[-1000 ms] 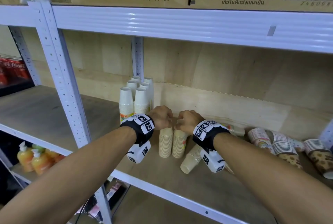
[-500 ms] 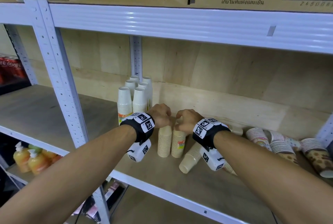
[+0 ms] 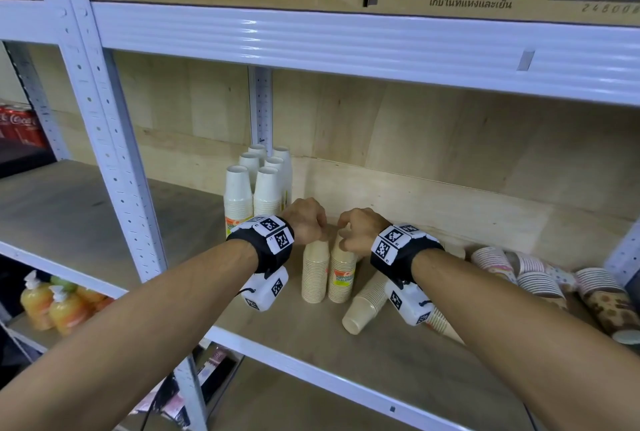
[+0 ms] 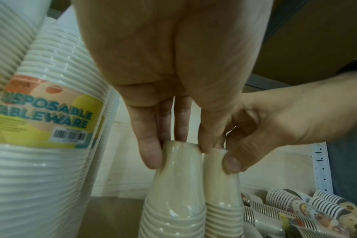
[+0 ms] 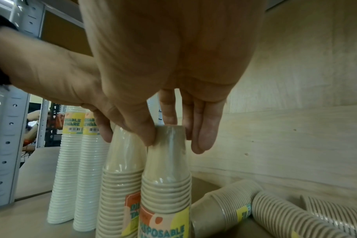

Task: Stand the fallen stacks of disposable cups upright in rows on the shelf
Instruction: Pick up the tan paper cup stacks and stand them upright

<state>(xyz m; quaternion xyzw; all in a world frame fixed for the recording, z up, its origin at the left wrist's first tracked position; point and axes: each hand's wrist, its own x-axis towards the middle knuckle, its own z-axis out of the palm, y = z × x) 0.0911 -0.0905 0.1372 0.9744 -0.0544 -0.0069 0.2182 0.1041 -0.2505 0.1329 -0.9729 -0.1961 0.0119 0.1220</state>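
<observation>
The shelf (image 3: 381, 354) carries white stacks (image 3: 256, 188) upright at the back left. In front stand two beige stacks, the left beige stack (image 3: 315, 271) and the right beige stack (image 3: 343, 274), touching, long axes vertical, bases up. Since a moment ago they have barely shifted, so both look settled. The left hand (image 3: 304, 222) pinches the left top with curled fingers (image 4: 151, 154); the right hand (image 3: 360, 229) pinches the right top. More beige stacks (image 3: 363, 306) and patterned stacks (image 3: 533, 278) lie on their sides to the right, pointing forward, yet to be stood.
</observation>
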